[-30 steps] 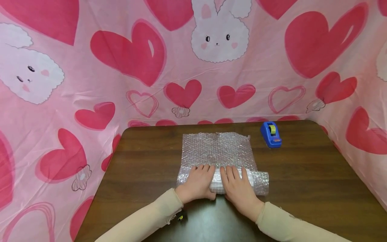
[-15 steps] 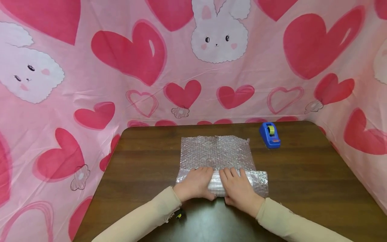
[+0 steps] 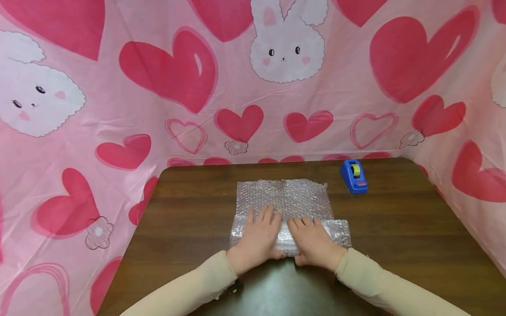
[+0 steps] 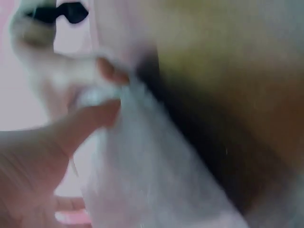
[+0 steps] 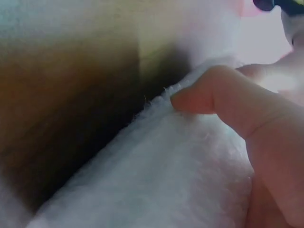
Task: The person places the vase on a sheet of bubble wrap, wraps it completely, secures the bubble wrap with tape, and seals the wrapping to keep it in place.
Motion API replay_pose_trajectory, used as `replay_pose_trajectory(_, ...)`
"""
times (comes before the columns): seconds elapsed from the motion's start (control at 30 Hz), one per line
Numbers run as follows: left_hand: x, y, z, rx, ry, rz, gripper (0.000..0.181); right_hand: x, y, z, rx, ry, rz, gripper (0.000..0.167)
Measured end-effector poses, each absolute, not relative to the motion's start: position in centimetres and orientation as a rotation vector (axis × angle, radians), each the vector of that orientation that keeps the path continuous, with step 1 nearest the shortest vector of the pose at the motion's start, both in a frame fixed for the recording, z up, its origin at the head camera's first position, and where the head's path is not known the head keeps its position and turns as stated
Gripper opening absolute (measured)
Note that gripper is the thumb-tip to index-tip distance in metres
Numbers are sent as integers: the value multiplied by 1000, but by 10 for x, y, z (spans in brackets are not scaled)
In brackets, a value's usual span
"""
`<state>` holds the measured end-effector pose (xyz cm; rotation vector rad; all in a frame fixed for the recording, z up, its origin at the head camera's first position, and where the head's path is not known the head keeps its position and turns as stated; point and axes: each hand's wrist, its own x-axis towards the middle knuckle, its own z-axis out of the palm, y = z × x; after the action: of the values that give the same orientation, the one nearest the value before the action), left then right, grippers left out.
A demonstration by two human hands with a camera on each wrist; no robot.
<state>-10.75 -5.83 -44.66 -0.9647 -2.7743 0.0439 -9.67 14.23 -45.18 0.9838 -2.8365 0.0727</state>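
- Left hand (image 3: pixel 257 240): fingers stretched forward, unclenched, over bubble-wrap roll (image 3: pixel 287 242).
- Right hand (image 3: pixel 317 244): fingers bent, gripping roll.
- Roll crosswise beneath both; flat sheet (image 3: pixel 284 195) beyond.

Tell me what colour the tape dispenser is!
The tape dispenser is blue; it shows best in the head view.

Your head view: bright, even, sharp; glare pools on the near tabletop (image 3: pixel 284 289), glints on the bubble wrap (image 3: pixel 282 197). Your left-wrist view smears; your right-wrist view is hazy, dark shadow beside the bubble wrap.
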Motion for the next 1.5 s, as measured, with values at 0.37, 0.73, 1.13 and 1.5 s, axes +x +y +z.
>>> replay_pose_trajectory(0.37, -88, -56, -469, -938, -2621, 235, 111, -112, 138, -438, 963, -3087, 198, 81)
replay_pose_trajectory(0.73, -106, -50, -477, -952, -2635, 152, 106, -120, 138, -424, 868, -3280, 175, 91)
replay_pose_trajectory(1.13, -117, -52, -472, -978, -2694, 15, 91, -90, 140, -437, 833, -2854, 12, 109)
replay_pose_trajectory(1.5, -132, -52, -457, -1095, -2844, -4, 82, -73, 138, -448, 838, -2830, -46, 107)
